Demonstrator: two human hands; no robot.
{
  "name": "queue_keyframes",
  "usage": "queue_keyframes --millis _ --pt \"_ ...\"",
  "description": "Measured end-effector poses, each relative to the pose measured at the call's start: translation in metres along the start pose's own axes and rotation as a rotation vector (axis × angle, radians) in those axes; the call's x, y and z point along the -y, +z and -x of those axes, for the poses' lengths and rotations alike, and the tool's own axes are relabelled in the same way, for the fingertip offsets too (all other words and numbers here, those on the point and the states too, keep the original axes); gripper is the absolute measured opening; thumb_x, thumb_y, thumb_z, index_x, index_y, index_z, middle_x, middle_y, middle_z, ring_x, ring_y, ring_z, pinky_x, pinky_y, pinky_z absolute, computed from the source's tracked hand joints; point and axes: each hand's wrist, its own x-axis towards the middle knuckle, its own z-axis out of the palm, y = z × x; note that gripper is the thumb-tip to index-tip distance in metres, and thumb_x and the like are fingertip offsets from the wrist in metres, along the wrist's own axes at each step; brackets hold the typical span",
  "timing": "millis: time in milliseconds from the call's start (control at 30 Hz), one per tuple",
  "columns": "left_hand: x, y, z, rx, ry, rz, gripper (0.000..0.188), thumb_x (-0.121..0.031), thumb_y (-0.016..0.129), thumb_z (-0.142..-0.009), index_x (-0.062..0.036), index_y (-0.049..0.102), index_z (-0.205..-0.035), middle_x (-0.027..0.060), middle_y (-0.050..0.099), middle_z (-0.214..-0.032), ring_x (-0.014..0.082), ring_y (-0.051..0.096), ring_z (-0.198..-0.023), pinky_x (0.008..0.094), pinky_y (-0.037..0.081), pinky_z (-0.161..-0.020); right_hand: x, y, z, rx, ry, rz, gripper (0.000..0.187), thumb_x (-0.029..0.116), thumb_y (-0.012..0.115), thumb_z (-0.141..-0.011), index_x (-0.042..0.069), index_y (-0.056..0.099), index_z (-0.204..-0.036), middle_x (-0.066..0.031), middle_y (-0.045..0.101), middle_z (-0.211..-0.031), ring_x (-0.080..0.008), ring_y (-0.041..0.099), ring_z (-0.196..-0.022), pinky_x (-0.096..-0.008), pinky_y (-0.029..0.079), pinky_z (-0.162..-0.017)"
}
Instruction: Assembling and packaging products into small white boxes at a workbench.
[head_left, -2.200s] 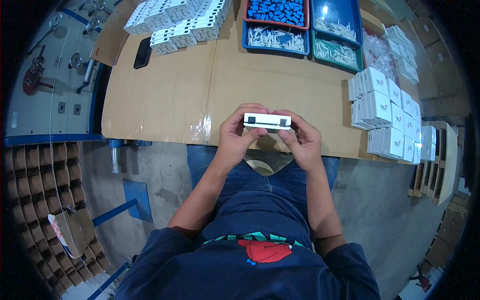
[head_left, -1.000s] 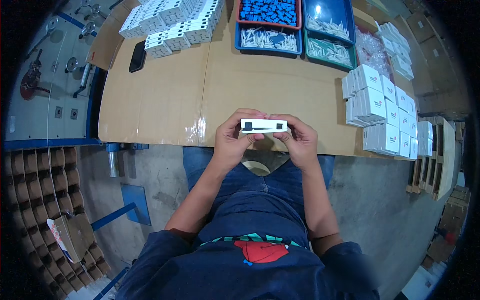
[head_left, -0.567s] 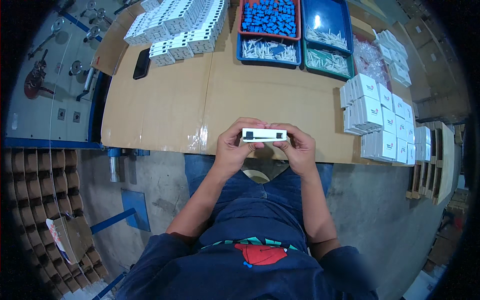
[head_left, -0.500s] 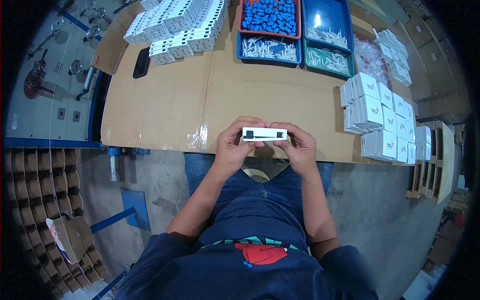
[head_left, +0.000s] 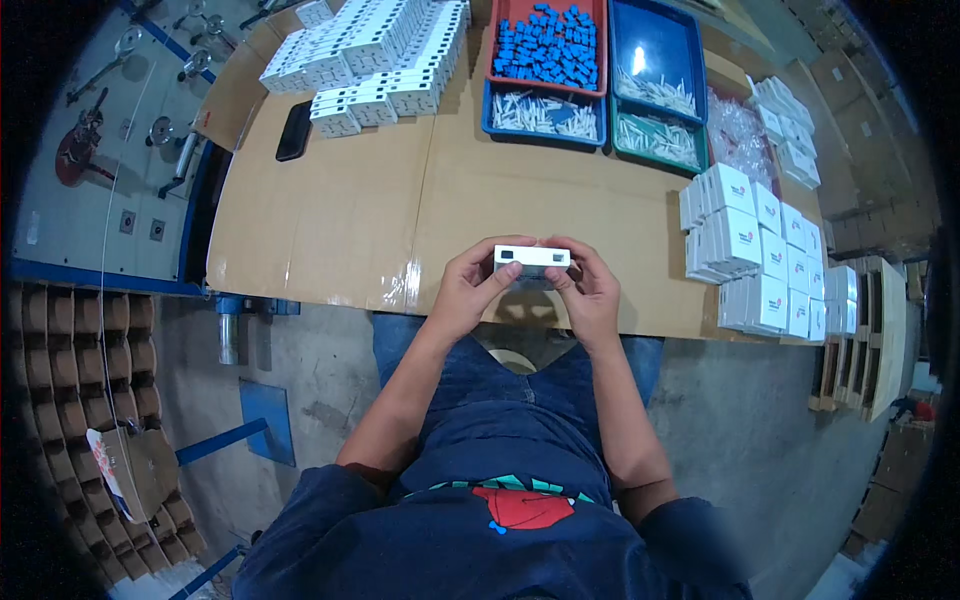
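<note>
A white plastic box-shaped housing (head_left: 532, 256) is held edge-on between both hands, just over the near edge of the cardboard-covered table. Two dark square openings show in its narrow side. My left hand (head_left: 472, 290) grips its left end, thumb on the lower edge and fingers behind. At the right end my right hand (head_left: 590, 292) pinches it the same way, thumb beneath. Both hands are closed on the housing; its far side and the fingertips behind it are hidden.
Stacked white housings (head_left: 385, 60) stand at the back left, beside a black phone (head_left: 294, 131). A red tray (head_left: 492, 75) holds blue parts; a blue tray (head_left: 545, 141) and a green tray (head_left: 630, 156) hold white pins. White covers (head_left: 740, 240) are stacked at the right.
The gap along the housing's lower edge no longer shows, and its side looks even. Both hands have shifted slightly; the whole view has moved a little.
</note>
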Motion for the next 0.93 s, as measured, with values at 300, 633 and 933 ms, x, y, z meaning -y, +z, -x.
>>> queue_keyframes --millis 300,633,933 --pt "0.002 -0.004 0.000 -0.123 0.023 -0.032 0.037 -0.016 0.064 -0.101 -0.0024 0.060 -0.135 0.0089 0.065 -0.126 0.0153 0.061 -0.115 0.0318 0.049 -0.100 0.010 0.035 0.008 -0.117 -0.245 0.498 0.074 0.010 0.084 -0.079 0.006 0.047 -0.142 -0.0151 0.054 -0.138 -0.0283 0.056 -0.124 -0.0387 0.051 -0.097" --pt "0.032 -0.041 0.015 -0.037 0.006 0.009 0.047 -0.030 0.056 -0.105 -0.0022 0.051 -0.143 0.0130 0.062 -0.133 0.0185 0.063 -0.112 0.0332 0.048 -0.102 -0.033 0.020 0.006 -0.135 0.099 0.202 0.043 0.006 0.064 -0.096 -0.001 0.052 -0.137 -0.0115 0.061 -0.126 -0.0179 0.062 -0.108 -0.0326 0.052 -0.091" --pt "0.039 -0.162 -0.008 -0.630 -0.045 -0.523 0.033 -0.024 0.066 -0.100 -0.0058 0.064 -0.128 0.0082 0.070 -0.111 0.0122 0.065 -0.109 0.0253 0.049 -0.091 -0.033 0.034 -0.038 -0.182 0.241 0.098 0.032 0.003 0.060 -0.095 -0.002 0.055 -0.126 -0.0094 0.068 -0.113 -0.0154 0.065 -0.099 -0.0288 0.052 -0.088"
